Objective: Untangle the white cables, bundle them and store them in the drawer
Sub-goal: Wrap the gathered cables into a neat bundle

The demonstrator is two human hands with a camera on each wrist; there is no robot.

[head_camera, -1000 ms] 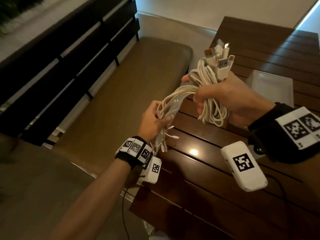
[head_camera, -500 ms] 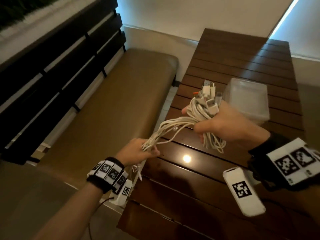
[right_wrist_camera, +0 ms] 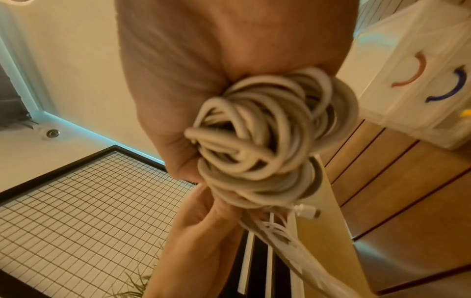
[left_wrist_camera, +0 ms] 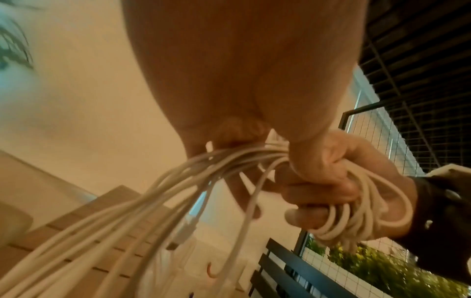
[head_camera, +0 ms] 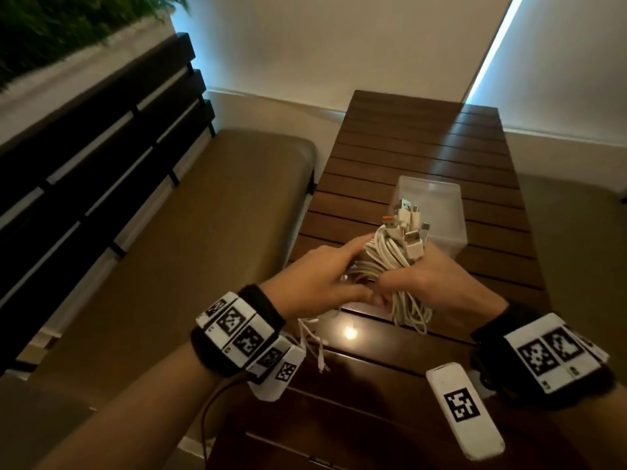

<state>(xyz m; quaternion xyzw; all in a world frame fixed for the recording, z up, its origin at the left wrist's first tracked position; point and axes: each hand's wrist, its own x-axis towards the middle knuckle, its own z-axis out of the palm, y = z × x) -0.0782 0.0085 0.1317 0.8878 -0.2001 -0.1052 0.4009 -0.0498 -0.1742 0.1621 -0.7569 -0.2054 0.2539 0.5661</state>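
Observation:
A bundle of white cables (head_camera: 390, 256) is held above the wooden table (head_camera: 424, 140). My right hand (head_camera: 420, 283) grips the coil in a fist, with the connectors (head_camera: 409, 228) sticking up out of it. Loops hang below the fist (head_camera: 412, 315). My left hand (head_camera: 325, 279) lies against the left side of the bundle and holds the loose strands (left_wrist_camera: 178, 191), which run out from under its fingers. The right wrist view shows the coil (right_wrist_camera: 267, 131) end-on, with the left hand (right_wrist_camera: 203, 221) below it. A translucent drawer box (head_camera: 437, 205) stands just beyond the bundle.
Thin loose cable ends (head_camera: 315, 340) dangle over the table's near left edge. A brown padded bench (head_camera: 190, 239) with a dark slatted back (head_camera: 101, 137) runs along the left. In the right wrist view the drawer unit (right_wrist_camera: 420, 80) shows orange and blue curved handles.
My left hand has slid up along the stretched strands from the lower left and now meets the right hand at the bundle. The bundle now sits just in front of the drawer box.

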